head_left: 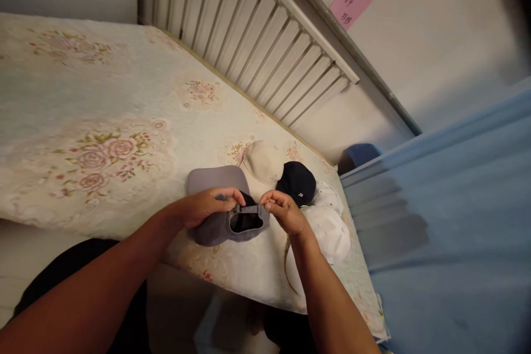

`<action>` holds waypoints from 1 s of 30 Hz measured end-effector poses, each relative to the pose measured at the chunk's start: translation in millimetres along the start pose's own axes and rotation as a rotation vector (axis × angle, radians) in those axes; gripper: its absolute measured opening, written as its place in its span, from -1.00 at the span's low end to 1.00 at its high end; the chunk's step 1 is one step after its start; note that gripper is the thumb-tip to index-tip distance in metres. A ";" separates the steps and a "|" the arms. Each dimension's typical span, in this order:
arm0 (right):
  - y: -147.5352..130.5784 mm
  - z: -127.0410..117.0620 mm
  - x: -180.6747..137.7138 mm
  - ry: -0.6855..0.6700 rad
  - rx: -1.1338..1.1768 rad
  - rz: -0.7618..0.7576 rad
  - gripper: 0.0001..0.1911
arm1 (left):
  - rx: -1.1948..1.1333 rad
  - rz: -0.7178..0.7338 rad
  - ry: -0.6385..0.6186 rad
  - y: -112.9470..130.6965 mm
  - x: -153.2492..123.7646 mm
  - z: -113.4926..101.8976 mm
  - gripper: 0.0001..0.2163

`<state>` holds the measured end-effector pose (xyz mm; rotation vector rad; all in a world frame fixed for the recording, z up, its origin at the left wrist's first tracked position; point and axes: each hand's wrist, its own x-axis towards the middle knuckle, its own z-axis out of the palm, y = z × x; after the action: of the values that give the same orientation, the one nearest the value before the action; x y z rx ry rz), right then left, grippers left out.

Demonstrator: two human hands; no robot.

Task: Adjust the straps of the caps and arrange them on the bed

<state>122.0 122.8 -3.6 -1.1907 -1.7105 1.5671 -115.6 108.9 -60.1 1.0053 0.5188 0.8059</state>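
A grey baseball cap (211, 230) lies near the front edge of the flowered bed, its brim pointing away to the left and its back opening facing me. My left hand (209, 206) pinches one end of the strap across that opening. On the other end of the strap, my right hand (285, 210) has thumb and fingers closed. Just beyond my hands sit a beige cap (262, 160) and a dark navy cap (296, 182) with a small white mark. White caps (327, 229) lie to the right, partly hidden behind my right hand and forearm.
The bed (136, 88) has a pale floral cover. A barred metal rail (253, 27) runs along its far side. A blue curtain (448, 221) hangs on the right, with a blue item (362, 154) by its top corner. A pink note (352, 3) is on the wall.
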 end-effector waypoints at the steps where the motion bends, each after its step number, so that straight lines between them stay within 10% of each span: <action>1: 2.1 -2.1 0.6 0.023 0.026 -0.014 -0.78 | -0.001 -0.008 -0.012 1.0 -0.4 0.5 -0.82; 30: 3.8 9.7 -6.6 0.001 -0.154 0.114 -0.72 | 0.053 0.087 -0.084 -4.7 4.6 -5.8 -0.68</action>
<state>118.0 112.1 -8.0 -1.3866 -1.8180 1.5216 -115.3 114.3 -67.0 1.1124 0.4286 0.8273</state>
